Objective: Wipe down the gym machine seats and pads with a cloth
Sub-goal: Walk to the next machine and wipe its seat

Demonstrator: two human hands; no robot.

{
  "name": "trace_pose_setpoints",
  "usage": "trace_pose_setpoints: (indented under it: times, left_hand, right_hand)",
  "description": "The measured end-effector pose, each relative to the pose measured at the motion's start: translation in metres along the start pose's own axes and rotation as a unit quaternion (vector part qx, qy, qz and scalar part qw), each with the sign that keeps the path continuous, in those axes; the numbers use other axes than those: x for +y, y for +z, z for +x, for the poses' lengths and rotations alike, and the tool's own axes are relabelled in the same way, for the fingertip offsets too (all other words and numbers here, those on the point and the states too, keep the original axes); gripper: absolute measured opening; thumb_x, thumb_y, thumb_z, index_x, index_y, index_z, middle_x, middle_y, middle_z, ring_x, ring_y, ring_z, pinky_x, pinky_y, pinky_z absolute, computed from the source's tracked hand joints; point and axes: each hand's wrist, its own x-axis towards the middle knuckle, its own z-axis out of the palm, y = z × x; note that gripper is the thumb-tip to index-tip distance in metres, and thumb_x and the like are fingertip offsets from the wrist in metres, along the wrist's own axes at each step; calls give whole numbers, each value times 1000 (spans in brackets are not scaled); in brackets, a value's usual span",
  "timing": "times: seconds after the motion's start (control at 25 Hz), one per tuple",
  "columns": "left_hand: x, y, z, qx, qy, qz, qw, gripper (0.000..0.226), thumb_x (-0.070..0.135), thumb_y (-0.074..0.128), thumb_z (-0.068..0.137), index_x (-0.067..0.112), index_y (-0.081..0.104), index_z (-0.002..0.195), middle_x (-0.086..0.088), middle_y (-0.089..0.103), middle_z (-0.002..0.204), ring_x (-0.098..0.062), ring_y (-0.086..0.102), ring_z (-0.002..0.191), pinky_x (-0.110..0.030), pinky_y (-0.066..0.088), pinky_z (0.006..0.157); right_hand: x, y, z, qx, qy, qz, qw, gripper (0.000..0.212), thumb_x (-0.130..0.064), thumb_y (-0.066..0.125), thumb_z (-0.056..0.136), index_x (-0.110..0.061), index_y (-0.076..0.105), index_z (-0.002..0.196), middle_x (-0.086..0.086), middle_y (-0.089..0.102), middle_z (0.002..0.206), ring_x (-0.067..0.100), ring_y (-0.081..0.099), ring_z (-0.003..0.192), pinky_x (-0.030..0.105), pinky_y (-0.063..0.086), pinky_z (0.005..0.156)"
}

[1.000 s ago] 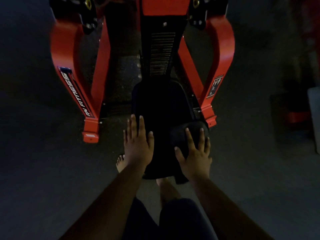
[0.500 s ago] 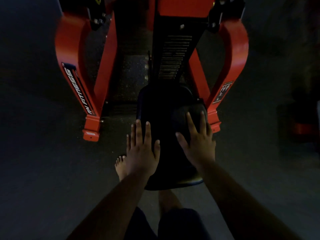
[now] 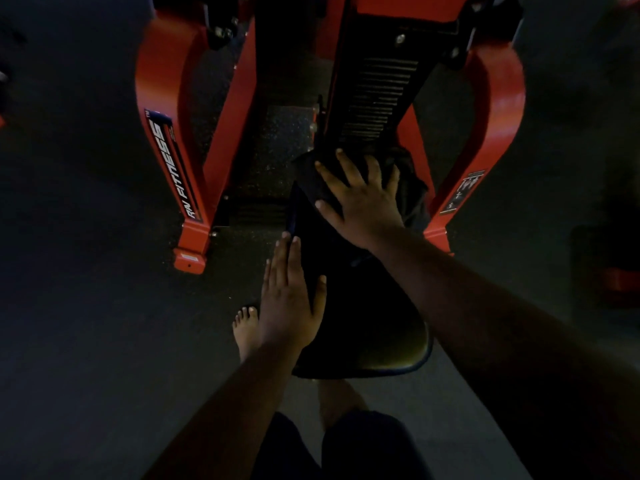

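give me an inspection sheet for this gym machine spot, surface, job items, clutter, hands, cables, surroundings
Surface: dark speckled floor, dimly lit.
Job's things: black seat on the red machine frame; dark cloth spread at the seat's far end.
Clutter: nothing seen.
Hands: right hand pressing flat on the cloth, fingers spread; left hand resting flat along the seat's left edge.
Cables: nothing seen.
Surroundings: black ribbed panel behind the seat; bare foot beside the seat; red object far right, too dark to identify.

Right hand (image 3: 363,202) reaches forward, fingers (image 3: 349,166) spread flat; left hand (image 3: 289,299) lies flat, fingers together.
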Motion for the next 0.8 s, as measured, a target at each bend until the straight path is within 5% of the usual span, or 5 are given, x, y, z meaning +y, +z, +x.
trace_pose_setpoints:
  times: [0.16, 0.32, 0.48, 0.64, 0.8]
  left_hand:
    - [0, -5, -16, 36, 30, -28, 999, 64, 28, 55, 101, 12, 27, 156, -7, 16, 168, -22, 16, 155, -51, 26, 122]
    - [-30, 3, -83, -1, 61, 8, 998, 61, 38, 38, 105, 12, 23, 159, 0, 4, 170, -21, 11, 156, -48, 19, 124]
    - [-38, 12, -110, 16, 35, 13, 999, 64, 47, 26, 107, 9, 24, 158, 1, 1, 170, -23, 16, 155, -44, 15, 123]
    - [-42, 15, -105, 7, 32, 27, 999, 67, 49, 23, 106, 11, 14, 160, 1, -2, 170, -20, 10, 156, -37, 3, 126]
    - [-57, 9, -118, -46, -15, -1, 999, 75, 59, 24, 103, 18, -1, 160, 3, -10, 168, -11, -7, 156, -39, -1, 126]
  right_hand:
    - [18, 12, -94, 18, 28, 26, 999, 66, -68, 34, 94, -51, 15, 155, -9, 5, 169, 31, 10, 154, 68, 21, 113]
    - [-28, 40, -228, -15, 53, 8, 998, 70, -70, 37, 92, -50, 15, 156, -5, 10, 169, 36, 20, 149, 72, 26, 108]
    - [-3, 15, -131, -25, -92, -22, 995, 77, -84, 30, 85, -56, 10, 154, -10, 0, 169, 40, 11, 150, 79, 23, 104]
    - [-37, 4, -8, 3, 29, -21, 999, 74, -85, 22, 85, -57, 9, 152, -8, -3, 169, 42, -13, 152, 85, -5, 103]
    - [-74, 17, -69, 8, -27, -9, 1000, 63, -73, 24, 93, -51, 23, 152, -4, 3, 170, 38, -5, 154, 79, 4, 109]
